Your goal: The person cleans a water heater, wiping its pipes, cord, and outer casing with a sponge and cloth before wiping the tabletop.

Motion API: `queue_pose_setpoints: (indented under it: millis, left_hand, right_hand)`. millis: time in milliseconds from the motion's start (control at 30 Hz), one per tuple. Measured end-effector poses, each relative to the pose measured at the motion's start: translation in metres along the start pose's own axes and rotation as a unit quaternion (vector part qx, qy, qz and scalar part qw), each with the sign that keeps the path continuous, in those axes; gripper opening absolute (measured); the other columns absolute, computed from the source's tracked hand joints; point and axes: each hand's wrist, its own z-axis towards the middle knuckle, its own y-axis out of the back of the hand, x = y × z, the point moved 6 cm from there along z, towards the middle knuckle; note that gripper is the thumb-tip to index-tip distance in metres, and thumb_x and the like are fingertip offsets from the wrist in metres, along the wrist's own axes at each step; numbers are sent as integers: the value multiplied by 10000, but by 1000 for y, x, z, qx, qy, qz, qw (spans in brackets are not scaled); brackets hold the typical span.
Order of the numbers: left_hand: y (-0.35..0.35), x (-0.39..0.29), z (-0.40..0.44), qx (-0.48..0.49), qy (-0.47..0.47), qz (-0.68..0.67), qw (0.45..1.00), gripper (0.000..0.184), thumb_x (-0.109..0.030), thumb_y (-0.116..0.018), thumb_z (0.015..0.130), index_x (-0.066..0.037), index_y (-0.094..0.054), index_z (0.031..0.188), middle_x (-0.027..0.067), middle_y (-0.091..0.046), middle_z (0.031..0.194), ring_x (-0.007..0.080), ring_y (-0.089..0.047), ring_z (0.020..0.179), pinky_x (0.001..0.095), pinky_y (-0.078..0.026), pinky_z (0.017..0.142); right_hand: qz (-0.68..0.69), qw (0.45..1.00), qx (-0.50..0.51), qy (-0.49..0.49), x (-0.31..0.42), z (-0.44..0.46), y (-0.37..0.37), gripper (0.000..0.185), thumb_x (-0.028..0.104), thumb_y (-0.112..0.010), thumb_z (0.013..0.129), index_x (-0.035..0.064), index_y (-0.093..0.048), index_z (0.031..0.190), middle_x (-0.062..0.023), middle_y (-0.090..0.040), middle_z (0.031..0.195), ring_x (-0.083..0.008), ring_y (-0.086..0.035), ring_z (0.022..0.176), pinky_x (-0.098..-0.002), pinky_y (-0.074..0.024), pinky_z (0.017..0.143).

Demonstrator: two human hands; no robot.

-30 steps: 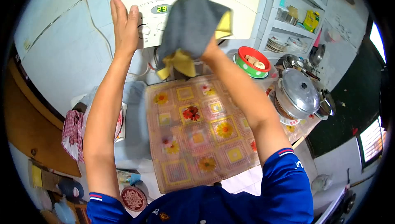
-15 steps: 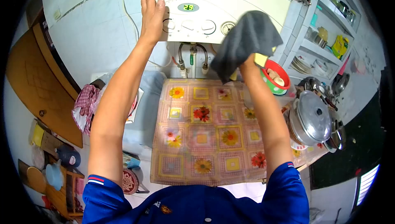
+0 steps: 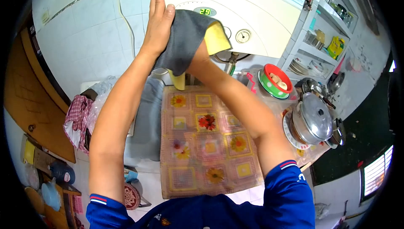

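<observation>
Cloth (image 3: 181, 39): since it has shifted left, it lies against the heater (image 3: 269, 27) near 12 o'clock, off the gauge (image 3: 243, 36) at 1
Left hand (image 3: 159, 29): open, on the heater's edge
Right hand (image 3: 200, 58): under cloth, grip unclear

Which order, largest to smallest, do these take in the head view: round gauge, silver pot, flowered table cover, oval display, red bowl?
Flowered table cover
Silver pot
Red bowl
Round gauge and oval display: too alike to rank
</observation>
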Motion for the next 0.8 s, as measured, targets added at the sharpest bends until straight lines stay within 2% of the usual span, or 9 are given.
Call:
queue_pose_setpoints:
  millis: [67,133,200,267,333,400,533,667,800]
  left_hand:
    - [0,2,-3,-6,7,7,1000,785,-512,-294,1030,50,-66,1529,250,-47,1606,346,-14,1503,397,-75,1206]
    - [-1,-1,-3,-19,-9,5,1000,794,-525,-290,1026,51,-74,1529,256,-56,1603,351,-26,1501,399,-76,1206]
    - [-1,-3,-2,-12,-6,13,1000,807,-535,-289,1023,56,-72,1527,261,-59,1601,356,-30,1500,401,-77,1206]
    - [0,-4,0,-3,-3,29,1000,819,-546,-289,1019,60,-70,1526,266,-62,1599,361,-35,1499,403,-78,1206]
    - [0,-2,1,-1,10,68,998,765,-479,-314,1041,54,-60,1527,215,-37,1618,311,-5,1506,375,-53,1210]
    - [-2,-3,2,-10,13,104,994,797,-507,-318,1025,68,-77,1521,253,-61,1602,347,-24,1500,395,-63,1208]
    - [-5,-10,5,-60,65,250,964,791,-485,-345,1008,81,-121,1514,308,-89,1580,398,-45,1491,432,-68,1206]
    - [-40,-62,10,-98,-4,330,939,749,-409,-454,976,55,-208,1509,317,-151,1561,442,-151,1454,477,-112,1195]
    - [-107,-104,20,-4,-115,432,895,666,-378,-540,958,-69,-321,1506,256,-189,1565,441,-209,1427,504,-214,1161]
  right_hand:
    - [34,999,12,7,-13,-4,11,485,250,-619,890,59,-495,1318,-121,-515,1329,-288,-459,1271,-438,-316,1104]
    - [-161,964,-77,198,-10,-13,37,463,247,-615,881,57,-524,1293,-117,-546,1291,-290,-476,1259,-450,-335,1092]
    - [-412,905,33,98,-30,-26,57,544,274,-699,812,69,-540,1289,-118,-556,1287,-325,-486,1241,-425,-342,1090]
    - [-331,940,-3,89,-46,-39,96,420,254,-615,861,66,-587,1236,-123,-588,1237,-314,-524,1185,-460,-388,1043]
    - [-355,933,-17,64,-58,-58,134,571,261,-704,780,75,-555,1299,-136,-558,1302,-345,-487,1234,-451,-352,1090]
    - [-339,937,-87,20,-75,-73,174,415,284,-649,839,63,-634,1189,-134,-606,1237,-338,-532,1170,-451,-412,1017]
    - [-374,924,-77,-22,-131,-100,200,516,303,-624,885,52,-543,1329,-148,-534,1362,-328,-478,1264,-441,-342,1094]
    - [-338,934,-103,-46,-145,-110,208,550,311,-606,907,42,-490,1373,-153,-491,1408,-328,-432,1310,-448,-294,1127]
    - [-322,935,-140,-53,-167,-92,202,585,319,-587,930,33,-438,1417,-157,-447,1454,-327,-386,1357,-456,-246,1159]
